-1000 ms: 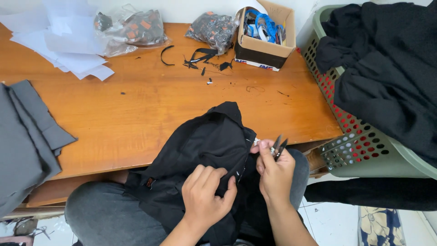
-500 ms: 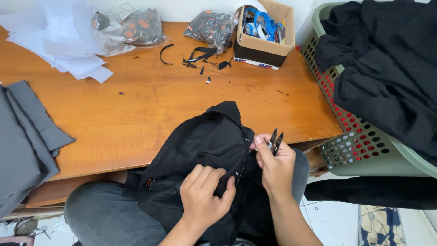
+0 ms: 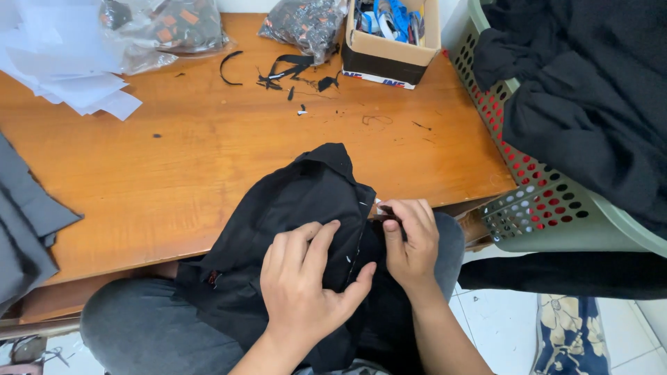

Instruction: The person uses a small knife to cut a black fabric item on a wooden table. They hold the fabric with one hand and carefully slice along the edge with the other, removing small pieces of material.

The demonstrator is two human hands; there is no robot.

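A black garment (image 3: pixel 292 201) lies over my lap and the near edge of the wooden table (image 3: pixel 174 160). My left hand (image 3: pixel 306 278) presses down on it and pinches a fold between thumb and fingers. At the garment's right edge, where small white marks show along a seam, my right hand (image 3: pixel 413 239) is curled shut. The small thread snips it holds are almost hidden inside the fingers.
A green perforated laundry basket (image 3: pixel 542 208) piled with black clothes (image 3: pixel 590 90) stands at the right. At the table's back are a cardboard box (image 3: pixel 389 62), plastic bags (image 3: pixel 174 28), black scraps (image 3: pixel 292 69) and white sheets (image 3: pixel 62 69). Grey cloth (image 3: pixel 24 229) lies at the left.
My right hand has dropped from above the garment's edge onto the seam, and the snips' tips no longer stick out. My left hand has shifted slightly right on the cloth.
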